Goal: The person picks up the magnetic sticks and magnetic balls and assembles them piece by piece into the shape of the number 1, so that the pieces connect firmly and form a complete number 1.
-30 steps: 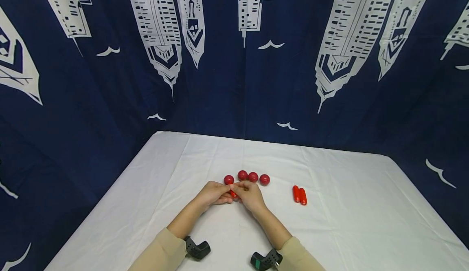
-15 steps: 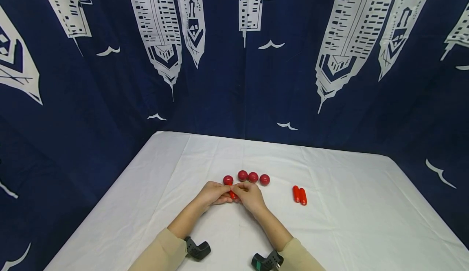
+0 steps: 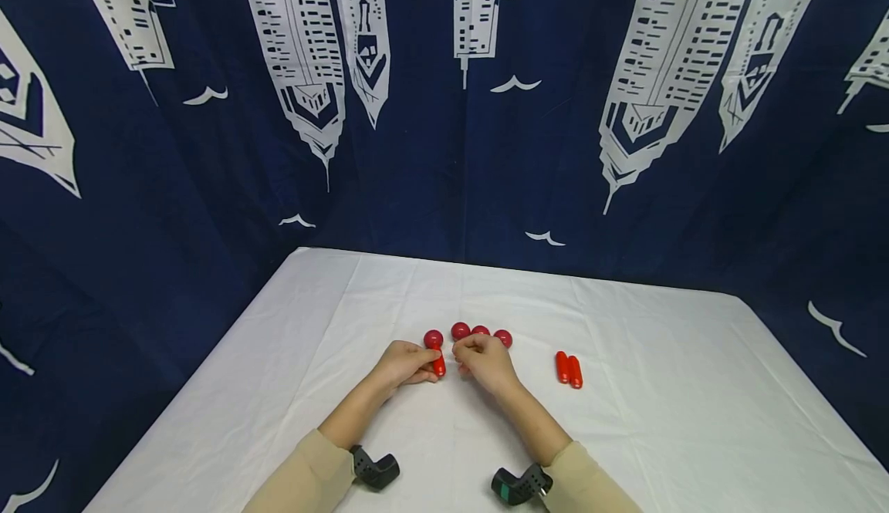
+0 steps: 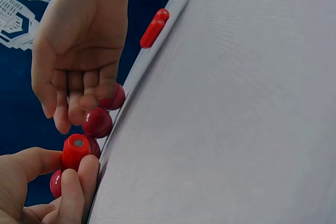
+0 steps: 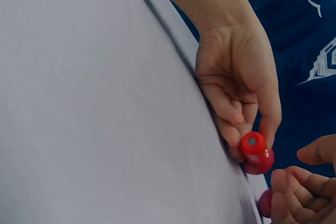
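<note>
In the head view my left hand [image 3: 403,362] pinches a short red rod [image 3: 440,363] between thumb and fingers. At the rod's far end sits a dark red ball [image 3: 434,339], touching it. The rod's near end has a small grey round inset, seen in the left wrist view on the red rod [image 4: 76,151]. My right hand [image 3: 488,362] is just right of the rod, apart from it, fingers loosely bent and holding nothing. Behind that hand lie three more red balls [image 3: 461,331], two partly covered by it.
Two red rods [image 3: 562,366] lie side by side to the right on the white-clothed table [image 3: 667,389]. A dark blue curtain [image 3: 444,173] with white building prints hangs behind the table's far edge. Black wrist cameras [image 3: 376,470] sit at both sleeves.
My right hand has let go of the rod and moved a little to the right. The left hand still holds the rod in nearly the same place.
</note>
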`<state>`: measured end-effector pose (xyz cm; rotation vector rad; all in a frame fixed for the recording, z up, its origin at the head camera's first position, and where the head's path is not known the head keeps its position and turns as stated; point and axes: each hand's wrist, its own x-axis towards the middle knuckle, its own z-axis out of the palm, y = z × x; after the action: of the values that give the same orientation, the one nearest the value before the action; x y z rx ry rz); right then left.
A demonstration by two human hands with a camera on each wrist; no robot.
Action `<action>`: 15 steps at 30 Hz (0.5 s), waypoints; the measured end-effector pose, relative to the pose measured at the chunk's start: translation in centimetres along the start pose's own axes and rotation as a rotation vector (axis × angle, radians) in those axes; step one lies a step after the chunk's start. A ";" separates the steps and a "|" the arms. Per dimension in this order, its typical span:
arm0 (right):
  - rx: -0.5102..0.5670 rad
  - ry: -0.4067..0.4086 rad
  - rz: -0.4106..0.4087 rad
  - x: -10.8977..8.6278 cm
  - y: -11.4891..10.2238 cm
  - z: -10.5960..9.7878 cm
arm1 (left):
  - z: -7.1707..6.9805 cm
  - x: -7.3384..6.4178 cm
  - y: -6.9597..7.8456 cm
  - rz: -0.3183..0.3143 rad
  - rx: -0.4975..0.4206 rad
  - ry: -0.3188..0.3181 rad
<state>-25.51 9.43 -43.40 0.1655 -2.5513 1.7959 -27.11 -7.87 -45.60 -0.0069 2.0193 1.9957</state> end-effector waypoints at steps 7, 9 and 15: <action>-0.047 0.028 -0.004 1.3 -1.1 -1.5 | -0.2 0.6 -0.1 -0.011 0.037 0.055; -0.065 0.035 -0.012 1.8 -1.3 -1.9 | -0.2 0.8 -0.1 -0.018 0.037 0.069; -0.141 0.043 -0.087 3.1 -1.9 -2.7 | -0.2 1.4 0.0 -0.009 0.036 0.083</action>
<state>-28.51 11.13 -40.51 0.2280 -2.5857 1.5665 -28.47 -7.76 -45.90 -0.0929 2.1020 1.9838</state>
